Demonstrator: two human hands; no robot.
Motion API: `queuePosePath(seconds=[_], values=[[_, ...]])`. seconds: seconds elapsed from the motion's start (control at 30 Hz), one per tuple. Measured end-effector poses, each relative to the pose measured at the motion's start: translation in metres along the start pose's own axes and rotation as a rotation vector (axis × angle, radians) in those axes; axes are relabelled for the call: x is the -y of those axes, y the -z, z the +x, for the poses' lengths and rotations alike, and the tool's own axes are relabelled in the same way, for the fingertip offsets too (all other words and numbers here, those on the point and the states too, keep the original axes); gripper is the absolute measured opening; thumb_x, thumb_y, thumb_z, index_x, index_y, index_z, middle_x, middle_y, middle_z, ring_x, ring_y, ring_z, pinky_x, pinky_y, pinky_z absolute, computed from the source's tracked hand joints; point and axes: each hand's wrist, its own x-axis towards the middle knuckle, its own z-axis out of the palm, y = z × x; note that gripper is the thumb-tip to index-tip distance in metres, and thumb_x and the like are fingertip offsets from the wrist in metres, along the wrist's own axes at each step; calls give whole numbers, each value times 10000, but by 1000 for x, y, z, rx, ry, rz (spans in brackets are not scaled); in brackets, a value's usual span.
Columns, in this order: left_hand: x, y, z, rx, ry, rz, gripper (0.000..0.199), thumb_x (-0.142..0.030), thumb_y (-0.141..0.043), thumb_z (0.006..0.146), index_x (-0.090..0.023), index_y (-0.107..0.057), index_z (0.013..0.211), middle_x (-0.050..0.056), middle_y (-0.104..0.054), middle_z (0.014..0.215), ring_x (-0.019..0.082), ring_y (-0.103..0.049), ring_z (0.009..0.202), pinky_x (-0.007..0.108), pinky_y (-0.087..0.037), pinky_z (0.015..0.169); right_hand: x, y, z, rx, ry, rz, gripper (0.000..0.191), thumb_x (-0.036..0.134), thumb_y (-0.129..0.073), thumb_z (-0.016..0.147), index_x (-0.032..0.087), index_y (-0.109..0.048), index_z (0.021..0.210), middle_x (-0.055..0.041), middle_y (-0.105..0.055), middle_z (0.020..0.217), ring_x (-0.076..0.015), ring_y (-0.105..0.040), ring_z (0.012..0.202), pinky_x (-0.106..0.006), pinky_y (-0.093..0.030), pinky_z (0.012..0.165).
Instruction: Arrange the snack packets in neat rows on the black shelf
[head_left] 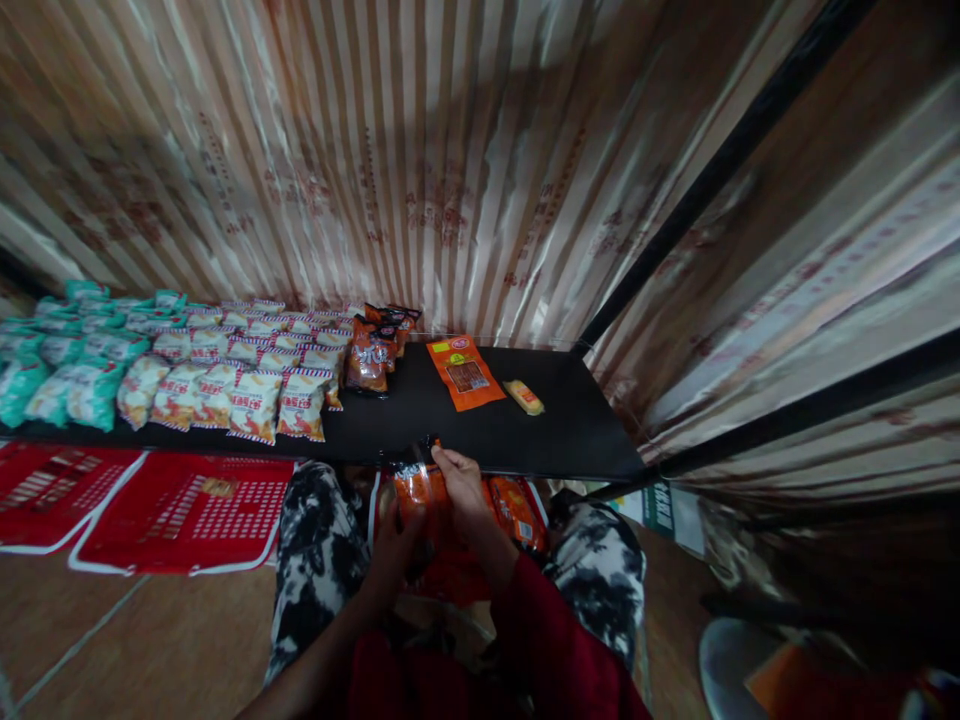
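Observation:
My left hand (395,545) and my right hand (460,480) hold one orange and black snack packet (417,488) between them, just in front of the shelf edge. The right fingers pinch its upper right corner; the left hand grips its lower left side. Beneath the hands, between my knees, a red basket holds more orange packets (517,512). On the black shelf (570,430) stand similar brown-orange packets (369,355), beside rows of white packets (255,403). A flat orange packet (466,373) and a small yellow packet (524,397) lie to the right.
Teal packets (94,392) fill the shelf's left end. Red baskets (184,510) with white rims sit on the tiled floor at the left. Black frame bars (720,170) rise at the right, with striped plastic sheeting (465,130) behind the shelf.

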Motion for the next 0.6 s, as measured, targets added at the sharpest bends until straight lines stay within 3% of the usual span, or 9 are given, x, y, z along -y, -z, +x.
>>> queuePosePath(seconds=[0.1, 0.23, 0.43, 0.6], values=[[1, 2, 3, 79, 3, -51, 596, -556, -625, 702, -191, -530, 1164, 98, -635, 1134, 254, -599, 1042, 358, -480, 881, 7, -3, -2, 46, -23, 13, 467, 636, -647, 591, 173, -607, 631, 39, -526, 511, -114, -473, 512, -222, -360, 472], [-1, 5, 6, 63, 9, -37, 584, -557, -608, 716, -189, -521, 1161, 92, -655, 1076, 244, -630, 958, 353, -505, 812, 18, -2, -11, 142, -19, 44, 437, 607, -652, 624, 177, -598, 679, 42, -551, 575, -107, -492, 540, -217, -385, 506], [-20, 7, 14, -26, -64, -15, 542, -577, -605, 691, -169, -578, 1046, 77, -669, 965, 235, -637, 877, 332, -517, 737, 27, 7, -33, 323, -45, 37, 398, 566, -612, 702, 208, -648, 873, 4, -661, 790, -174, -606, 777, -274, -468, 727], [-32, 6, 25, -110, -11, -28, 490, -550, -602, 698, -178, -577, 1017, 72, -660, 948, 202, -635, 798, 293, -515, 648, 17, 19, -42, 452, -116, -5, 388, 516, -638, 693, 254, -648, 977, -5, -691, 906, -206, -636, 867, -335, -471, 827]])
